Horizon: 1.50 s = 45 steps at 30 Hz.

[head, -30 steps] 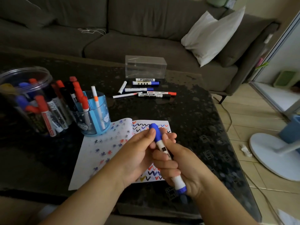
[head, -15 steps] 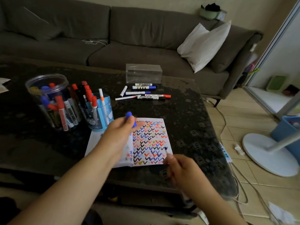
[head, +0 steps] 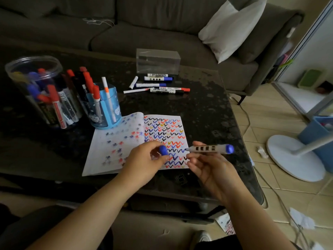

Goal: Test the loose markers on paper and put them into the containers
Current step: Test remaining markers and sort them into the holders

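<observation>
Dark surface [head: 198, 109] before a sofa | my left hand [head: 144, 159] pinches the blue cap [head: 163, 150] over the notebook [head: 137, 141] | my right hand [head: 209, 166] grips the uncapped marker [head: 210, 148], tip blurred | jar [head: 36, 87] contents partly hidden by glare

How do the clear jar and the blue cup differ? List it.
1. The jar is clear plastic; the cup is blue with a cloud print.
2. The jar is taller and wider than the cup.
3. The jar holds a crowd of markers; the cup holds only a few.
4. The jar stands clear of the paper; the cup sits at its far left corner.
Both stand upright and hold markers.
</observation>
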Motion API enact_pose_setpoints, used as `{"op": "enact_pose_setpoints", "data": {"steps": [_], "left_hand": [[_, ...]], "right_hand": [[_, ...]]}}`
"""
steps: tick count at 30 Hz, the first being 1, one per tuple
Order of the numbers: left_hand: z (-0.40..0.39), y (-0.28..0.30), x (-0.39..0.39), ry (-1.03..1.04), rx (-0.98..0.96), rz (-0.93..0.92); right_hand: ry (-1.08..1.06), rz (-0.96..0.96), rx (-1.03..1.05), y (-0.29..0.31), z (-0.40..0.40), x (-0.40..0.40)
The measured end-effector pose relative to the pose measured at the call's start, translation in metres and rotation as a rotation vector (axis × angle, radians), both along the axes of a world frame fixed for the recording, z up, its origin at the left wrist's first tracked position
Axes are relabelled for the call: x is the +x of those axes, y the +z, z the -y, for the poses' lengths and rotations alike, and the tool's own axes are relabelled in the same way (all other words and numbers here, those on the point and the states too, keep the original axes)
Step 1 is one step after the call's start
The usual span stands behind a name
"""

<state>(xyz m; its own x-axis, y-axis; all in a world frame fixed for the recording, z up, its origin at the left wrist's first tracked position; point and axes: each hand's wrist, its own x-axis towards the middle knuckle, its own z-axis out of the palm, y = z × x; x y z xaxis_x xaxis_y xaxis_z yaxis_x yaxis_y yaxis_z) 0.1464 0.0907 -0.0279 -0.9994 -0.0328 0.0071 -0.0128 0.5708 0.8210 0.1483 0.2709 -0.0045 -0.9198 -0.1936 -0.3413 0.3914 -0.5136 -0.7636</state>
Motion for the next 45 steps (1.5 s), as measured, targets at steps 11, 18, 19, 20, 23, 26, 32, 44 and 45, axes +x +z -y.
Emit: {"op": "enact_pose_setpoints", "data": {"steps": [11,18,19,20,23,26,32,44,45], "left_hand": [[-0.020,-0.017,-0.005,-0.140,-0.076,-0.215],[-0.026,-0.028,-0.007,-0.157,-0.084,-0.224],[-0.026,-0.030,-0.007,-0.159,-0.084,-0.219],[-0.026,-0.032,-0.007,-0.161,-0.084,-0.211],[-0.025,-0.035,-0.007,-0.166,-0.082,-0.195],[-0.026,-0.035,-0.006,-0.161,-0.079,-0.198],[-0.027,-0.034,-0.007,-0.152,-0.069,-0.202],[-0.028,-0.031,-0.007,-0.115,-0.048,-0.186],[-0.028,-0.031,-0.007,-0.114,-0.046,-0.174]], "right_hand": [[-0.001,-0.357,0.856,-0.033,-0.014,-0.007],[-0.109,-0.429,0.978,-0.054,-0.010,-0.008],[-0.125,-0.440,0.992,-0.055,-0.010,-0.009],[-0.133,-0.443,1.003,-0.056,-0.009,-0.010],[-0.124,-0.459,1.039,-0.058,-0.009,-0.011],[-0.114,-0.458,1.045,-0.059,-0.009,-0.011],[-0.099,-0.462,1.038,-0.057,-0.007,-0.010],[-0.183,-0.403,1.072,-0.057,-0.009,-0.011],[-0.192,-0.391,1.068,-0.056,-0.008,-0.011]]}}
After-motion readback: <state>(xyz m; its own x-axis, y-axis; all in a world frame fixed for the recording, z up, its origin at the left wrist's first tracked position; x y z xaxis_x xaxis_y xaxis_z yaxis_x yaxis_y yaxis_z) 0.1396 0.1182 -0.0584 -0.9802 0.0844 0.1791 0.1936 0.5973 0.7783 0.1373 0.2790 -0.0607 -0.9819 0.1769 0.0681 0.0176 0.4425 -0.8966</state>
